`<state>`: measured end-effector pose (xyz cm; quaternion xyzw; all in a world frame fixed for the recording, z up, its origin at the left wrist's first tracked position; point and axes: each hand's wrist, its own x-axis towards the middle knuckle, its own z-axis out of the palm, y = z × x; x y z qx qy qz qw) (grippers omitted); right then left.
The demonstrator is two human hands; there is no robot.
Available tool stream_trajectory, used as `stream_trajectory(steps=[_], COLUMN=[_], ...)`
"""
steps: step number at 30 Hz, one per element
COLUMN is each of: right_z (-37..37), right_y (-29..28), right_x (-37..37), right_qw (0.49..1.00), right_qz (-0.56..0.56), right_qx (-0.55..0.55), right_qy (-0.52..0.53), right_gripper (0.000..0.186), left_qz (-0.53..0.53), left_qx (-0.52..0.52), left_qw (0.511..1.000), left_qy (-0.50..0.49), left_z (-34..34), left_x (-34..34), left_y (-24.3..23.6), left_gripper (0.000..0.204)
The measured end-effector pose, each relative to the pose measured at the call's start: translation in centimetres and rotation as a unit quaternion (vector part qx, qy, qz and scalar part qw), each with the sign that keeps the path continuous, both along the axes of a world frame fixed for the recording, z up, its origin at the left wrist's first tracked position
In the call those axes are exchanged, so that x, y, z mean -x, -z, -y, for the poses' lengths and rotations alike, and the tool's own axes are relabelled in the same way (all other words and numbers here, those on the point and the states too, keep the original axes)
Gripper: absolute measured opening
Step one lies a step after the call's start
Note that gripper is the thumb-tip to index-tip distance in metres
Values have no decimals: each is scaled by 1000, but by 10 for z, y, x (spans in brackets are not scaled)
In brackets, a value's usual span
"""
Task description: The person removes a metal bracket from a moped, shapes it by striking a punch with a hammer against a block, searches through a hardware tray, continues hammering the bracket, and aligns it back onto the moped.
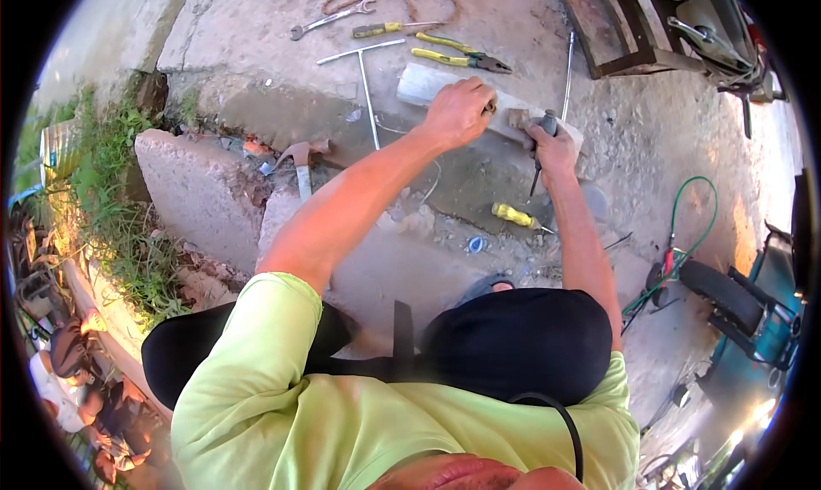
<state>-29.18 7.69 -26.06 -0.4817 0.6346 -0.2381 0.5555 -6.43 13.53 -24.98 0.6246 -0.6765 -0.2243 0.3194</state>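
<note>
My left hand (pixel 460 112) is closed over the pale plank (pixel 417 83), its fingers curled round a small dark piece that I cannot make out. My right hand (pixel 558 151) grips a dark-handled screwdriver (pixel 536 180), its thin shaft pointing back toward me. Between the two hands a small brown block (pixel 518 118) rests on the plank, close to the right fingertips. Yellow-handled pliers (pixel 453 56) lie just beyond the plank, and a T-handle wrench (pixel 368 92) is to the left of it. Nearer to me lies a yellow screwdriver (pixel 515 215).
A claw hammer (pixel 302 161) lies by a broken concrete slab (pixel 201 178) at left. Farther off are a combination wrench (pixel 332 20), another screwdriver (pixel 385 29) and a metal rod (pixel 569 75). A wooden frame (pixel 629 28) stands far right; a green cable (pixel 715 201) loops nearby.
</note>
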Motion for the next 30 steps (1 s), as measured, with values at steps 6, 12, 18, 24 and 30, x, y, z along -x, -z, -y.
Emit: stream_trajectory(steps=[6,12,18,24,30], right_z=[-1,-1,-2,1,-1], right_y=[-4,-9,-5,-1,-15], right_x=[2,4,6,6,-14], right_qw=[999,999,998,997,994], right_qz=[30,32,56,60,100], right_qx=[-15,-21,-33,-26,-34], right_qy=[3,-15,-22,-28,-27], right_gripper=[15,13,13,13,12], left_qz=[2,-20,-31,-24,-31], left_qx=[13,-6,6,-7,7], left_qw=[1000,1000,999,999,999], left_qy=[-16,-9,-22,-22,-25], left_z=[5,3,3,4,3], left_x=[5,-1,4,3,2], left_y=[12,17,13,11,15], left_gripper=[21,27,22,21,24])
